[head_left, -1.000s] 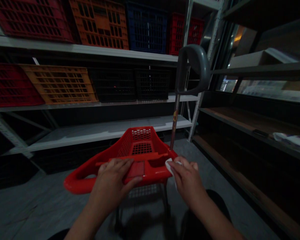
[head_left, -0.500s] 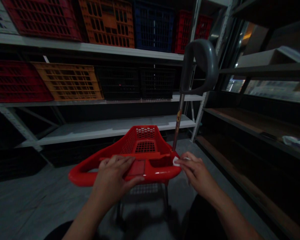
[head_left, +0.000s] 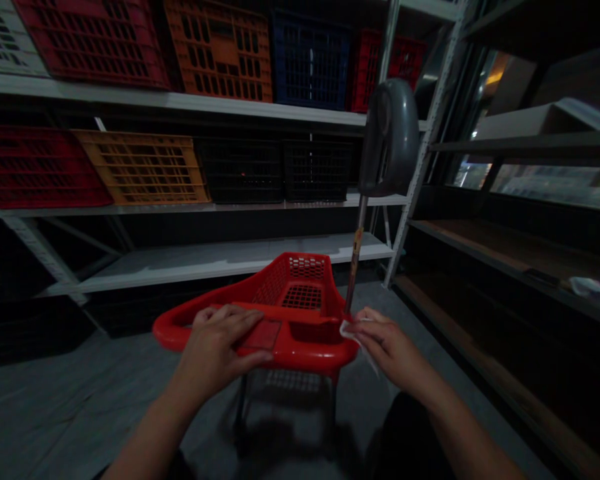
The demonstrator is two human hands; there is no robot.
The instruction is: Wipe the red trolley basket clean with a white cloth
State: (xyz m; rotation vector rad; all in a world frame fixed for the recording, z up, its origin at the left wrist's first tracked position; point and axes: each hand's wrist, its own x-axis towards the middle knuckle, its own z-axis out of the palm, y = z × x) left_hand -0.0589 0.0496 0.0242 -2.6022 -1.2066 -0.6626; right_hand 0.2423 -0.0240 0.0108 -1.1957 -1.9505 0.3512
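Note:
A small red plastic shopping cart [head_left: 307, 355] stands in front of me, its mesh basket pointing away. My left hand [head_left: 224, 339] grips the middle of its handle panel, fingers over the top and thumb on the near side. In my right hand [head_left: 384, 340] a thin white cloth or tissue [head_left: 347, 329] is pinched and pressed against the handle's right corner, one end hanging down. Just beyond that corner rises a metal pole [head_left: 355, 260], topped by a grey loop-shaped piece [head_left: 403, 137].
Behind the cart runs a white metal rack [head_left: 230, 269] with several plastic crates, among them an orange crate [head_left: 220, 50] and a yellow crate [head_left: 145, 167]. Dark shelving [head_left: 490, 250] lines the right side, with a white crumpled item [head_left: 590, 288] on one shelf. The floor is grey.
The cart has turned slightly, so its basket and left handle end sit further right. The grey loop looks narrower from this angle. My right hand and the cloth have shifted slightly left along the corner.

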